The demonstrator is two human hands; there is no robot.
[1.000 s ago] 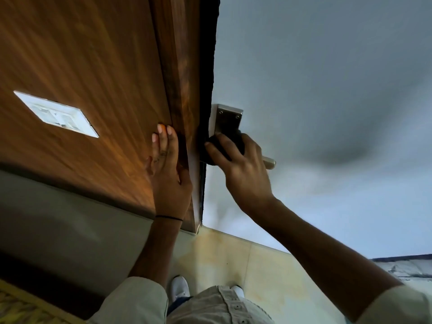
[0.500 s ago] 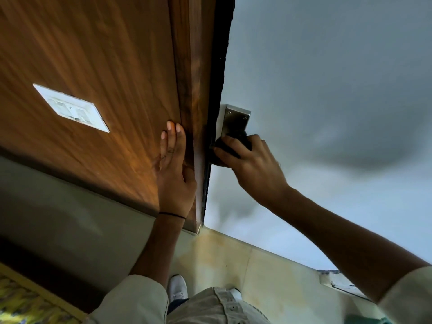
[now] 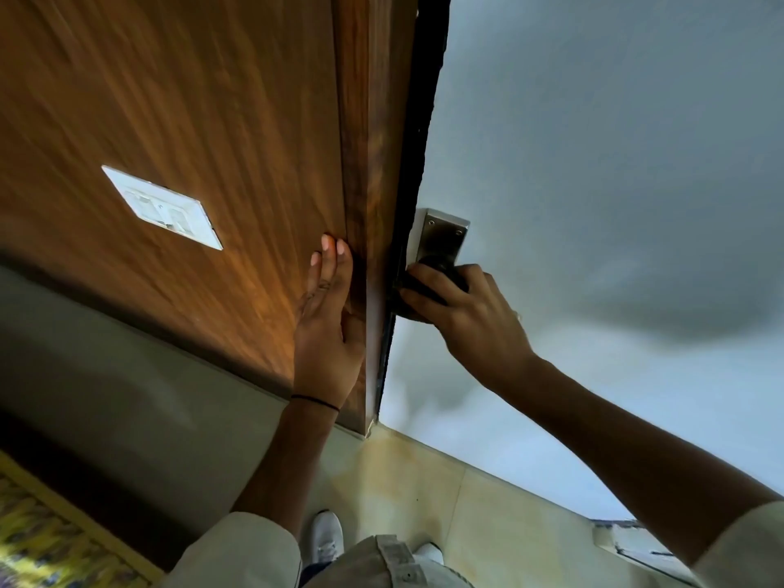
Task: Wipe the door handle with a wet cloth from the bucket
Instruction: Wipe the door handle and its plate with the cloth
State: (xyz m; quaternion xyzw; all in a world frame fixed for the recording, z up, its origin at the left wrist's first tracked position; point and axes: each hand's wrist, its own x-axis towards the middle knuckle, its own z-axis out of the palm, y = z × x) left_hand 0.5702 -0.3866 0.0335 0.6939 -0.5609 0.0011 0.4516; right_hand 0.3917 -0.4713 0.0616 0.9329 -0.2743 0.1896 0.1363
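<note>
A metal door handle plate (image 3: 441,239) is fixed on the pale door face, right beside the door's edge. My right hand (image 3: 471,311) presses a dark cloth (image 3: 439,269) against the base of the handle and covers the lever completely. My left hand (image 3: 329,328) lies flat, fingers together, on the brown wooden door edge (image 3: 365,163), holding nothing. No bucket is in view.
A white switch plate (image 3: 163,207) sits on the wooden panel at left. Below are a beige tiled floor (image 3: 407,481), my white shoes (image 3: 326,532) and a yellow patterned mat (image 3: 46,541) at the bottom left. The grey-blue door face (image 3: 615,163) fills the right.
My right hand slid with the cloth along the lever toward the plate; the lever tip seen before is now hidden. My left hand stays flat on the door edge.
</note>
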